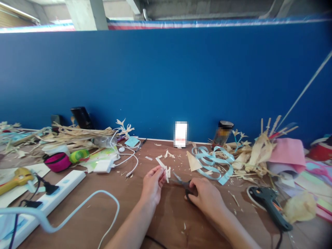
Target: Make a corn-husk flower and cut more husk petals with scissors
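Observation:
My left hand (155,182) pinches a pale strip of dried husk (167,174) between thumb and fingertips, over the brown table (135,214). To its right, my right hand (206,193) is closed around the dark handles of a pair of scissors (183,183). The blades point up and left toward the strip, parted a little and apart from it. Small pale scraps (169,154) lie on the table just beyond my left hand. A light blue ribbon (211,162) lies in loops past my right hand, beside a beige triangular piece (193,162).
A dark glue gun (271,204) lies at right, near dried husks (259,155) and pink paper (286,155). At left are a white power strip (64,190), a cable (85,199), a white charger (103,166) and a yellow glue gun (19,178). A blue partition (155,79) stands behind.

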Motion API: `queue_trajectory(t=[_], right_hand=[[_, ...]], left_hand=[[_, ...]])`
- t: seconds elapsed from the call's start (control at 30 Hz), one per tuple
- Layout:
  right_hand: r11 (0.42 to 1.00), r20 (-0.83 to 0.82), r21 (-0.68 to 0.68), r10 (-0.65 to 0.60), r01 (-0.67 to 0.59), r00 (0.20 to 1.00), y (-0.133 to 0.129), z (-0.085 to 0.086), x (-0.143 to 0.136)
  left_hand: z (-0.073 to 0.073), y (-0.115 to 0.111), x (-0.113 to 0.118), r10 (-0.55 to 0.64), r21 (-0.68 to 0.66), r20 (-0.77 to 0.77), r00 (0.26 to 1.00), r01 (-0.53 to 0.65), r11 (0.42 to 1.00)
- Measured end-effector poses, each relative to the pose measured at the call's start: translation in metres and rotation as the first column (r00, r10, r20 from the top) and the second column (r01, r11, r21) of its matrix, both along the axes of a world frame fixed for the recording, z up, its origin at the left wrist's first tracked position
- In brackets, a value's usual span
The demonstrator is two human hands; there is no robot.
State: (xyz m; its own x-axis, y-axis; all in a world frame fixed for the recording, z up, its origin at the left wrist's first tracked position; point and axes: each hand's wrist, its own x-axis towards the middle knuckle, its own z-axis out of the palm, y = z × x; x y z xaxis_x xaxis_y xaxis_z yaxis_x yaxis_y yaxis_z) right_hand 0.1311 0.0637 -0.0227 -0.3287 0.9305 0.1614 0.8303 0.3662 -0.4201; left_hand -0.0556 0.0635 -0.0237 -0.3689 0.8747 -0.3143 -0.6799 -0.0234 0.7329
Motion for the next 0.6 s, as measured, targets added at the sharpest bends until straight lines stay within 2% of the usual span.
queue_trajectory(t=[0.13, 0.27, 0.47, 0.6], right_hand=[[0.997, -0.021, -0.022, 0.074, -0.074, 0.997, -0.002, 0.003, -0.001], [0.994, -0.051, -0.068, 0.083, -0.086, 0.995, 0.001, 0.005, 0.001], [0.994, -0.036, -0.079, 0.07, -0.073, 0.997, 0.006, 0.007, 0.01], [0.99, 0.012, -0.098, 0.105, -0.104, 0.994, 0.007, 0.009, 0.017]], left_hand=[[-0.003, -0.001, 0.006, -0.072, 0.027, -0.041, 0.997, 0.073, 0.997], [-0.002, -0.002, 0.006, -0.116, 0.045, -0.073, 0.991, 0.12, 0.992], [0.009, 0.0, -0.005, -0.004, 0.085, -0.09, 0.996, 0.012, 0.996], [0.008, 0.0, -0.007, -0.018, 0.056, -0.07, 0.997, 0.022, 0.998]])
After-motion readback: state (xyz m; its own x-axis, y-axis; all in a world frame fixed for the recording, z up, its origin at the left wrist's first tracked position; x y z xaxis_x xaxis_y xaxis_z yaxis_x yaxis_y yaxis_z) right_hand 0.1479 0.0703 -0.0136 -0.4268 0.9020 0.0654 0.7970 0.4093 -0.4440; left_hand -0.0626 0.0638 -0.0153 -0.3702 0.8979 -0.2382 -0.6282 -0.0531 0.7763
